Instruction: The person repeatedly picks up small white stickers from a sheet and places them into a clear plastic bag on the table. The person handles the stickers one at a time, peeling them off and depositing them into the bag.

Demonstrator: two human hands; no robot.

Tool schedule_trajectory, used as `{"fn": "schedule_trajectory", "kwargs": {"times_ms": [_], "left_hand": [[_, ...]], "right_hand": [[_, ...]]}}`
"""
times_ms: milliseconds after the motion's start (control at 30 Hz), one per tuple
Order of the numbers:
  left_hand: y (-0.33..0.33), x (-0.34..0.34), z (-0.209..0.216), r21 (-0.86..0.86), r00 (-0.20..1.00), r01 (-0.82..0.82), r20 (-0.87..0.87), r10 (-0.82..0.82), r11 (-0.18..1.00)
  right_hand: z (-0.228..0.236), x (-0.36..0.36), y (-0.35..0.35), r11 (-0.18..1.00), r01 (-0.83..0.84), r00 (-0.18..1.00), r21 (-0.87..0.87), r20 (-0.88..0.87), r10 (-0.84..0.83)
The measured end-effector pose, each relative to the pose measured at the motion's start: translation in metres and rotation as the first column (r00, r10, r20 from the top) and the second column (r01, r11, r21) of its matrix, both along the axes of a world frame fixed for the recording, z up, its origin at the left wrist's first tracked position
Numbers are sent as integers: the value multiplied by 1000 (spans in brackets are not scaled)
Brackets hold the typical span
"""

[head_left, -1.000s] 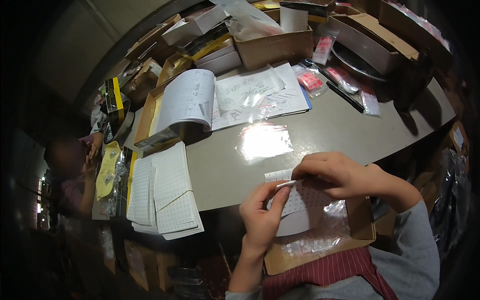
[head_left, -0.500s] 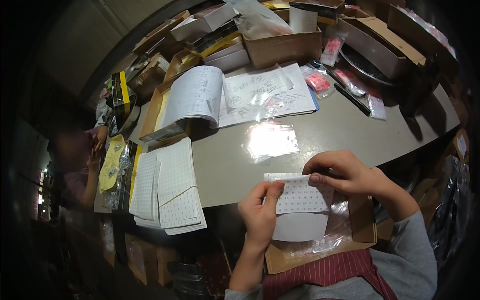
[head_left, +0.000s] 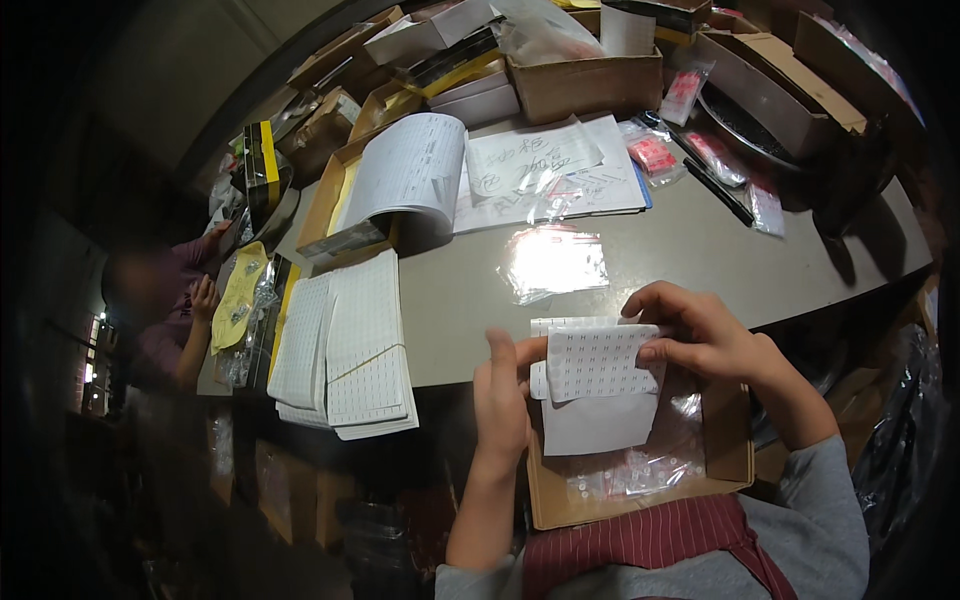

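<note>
My right hand (head_left: 705,332) pinches a white sheet of small printed labels (head_left: 603,362) by its upper right edge. More white sheet shows behind it, and a blank white flap (head_left: 598,425) hangs below. My left hand (head_left: 503,405) is at the sheet's left edge, open, its thumb raised and apart from the paper. One finger reaches to the sheet's edge; the other fingertips are hidden. Under the sheet, a shallow cardboard box (head_left: 728,430) rests at my lap and holds clear plastic bags (head_left: 635,478) with small pale pieces.
Stacks of label sheets (head_left: 368,340), one with a rubber band, lie at the table's left edge. Clear bags (head_left: 555,262) lie mid-table. Behind are papers (head_left: 600,190), a black pen (head_left: 718,193) and cardboard boxes (head_left: 585,88). Another person (head_left: 175,310) sits at the left.
My left thumb has come off the sheet and lifted. The printed sheet now sits folded forward in my right hand, with the blank flap longer below it. The view has shifted slightly.
</note>
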State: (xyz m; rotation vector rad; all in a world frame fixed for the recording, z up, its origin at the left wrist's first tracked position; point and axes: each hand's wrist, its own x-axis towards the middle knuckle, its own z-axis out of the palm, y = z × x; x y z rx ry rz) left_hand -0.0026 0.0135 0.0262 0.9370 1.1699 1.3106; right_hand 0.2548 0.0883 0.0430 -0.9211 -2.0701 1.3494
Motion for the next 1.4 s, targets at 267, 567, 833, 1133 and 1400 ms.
{"fn": "schedule_trajectory", "kwargs": {"times_ms": [267, 567, 833, 1133, 1400], "left_hand": [[-7, 8, -6, 116, 981, 56, -193, -33, 992], [-50, 18, 9, 731, 507, 437, -682, 527, 525], [-77, 35, 19, 724, 507, 374, -683, 526, 580], [-89, 38, 17, 289, 926, -11, -359, 119, 957], [-95, 25, 1, 277, 973, -64, -198, 122, 959]], "right_hand": [[-4, 2, -5, 985, -8, 1000, 174, -20, 11], [-18, 14, -40, 730, 121, 991, 672, -124, -50], [-16, 20, -77, 674, 188, 982, 715, -141, -125], [5, 36, -94, 909, 99, 993, 404, -95, -66], [8, 32, -103, 998, 63, 962, 32, -268, -52]]}}
